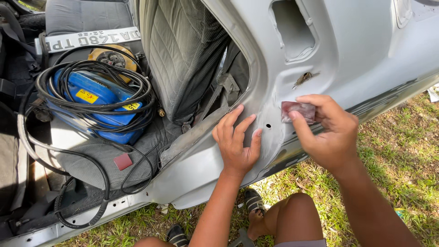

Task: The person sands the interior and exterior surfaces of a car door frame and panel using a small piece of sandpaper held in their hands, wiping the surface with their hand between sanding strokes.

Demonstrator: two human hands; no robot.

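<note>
Pinching a small reddish-brown piece of sandpaper point(298, 111) between thumb and fingertips, the right hand point(327, 132) holds it flat against the grey car body panel point(356, 55), just right of a small round hole point(268, 125) in the metal. The sheet looks light, thin and limp, likely to fold or slip unless backed by the fingers, so the sensible grip is along its edges with the pads pressing behind it. Its grit side probably bites well on the paint; it seems in no way fragile.

The left hand point(235, 142) lies spread and flat on the same panel, just left of the hole, holding nothing. The panel is hard, curved and dull, with a scuffed rusty spot point(302, 79) above the sandpaper and a deep recess point(292, 27) higher up.

Beyond the door opening stands a grey seat back point(183, 50). On the seat cushion point(91, 160) rests a blue power tool point(91, 98) wound in black cable point(91, 75), with another reddish sandpaper scrap point(122, 161) near it. Grass point(402, 155) lies below, where sandalled feet point(254, 201) show.
</note>
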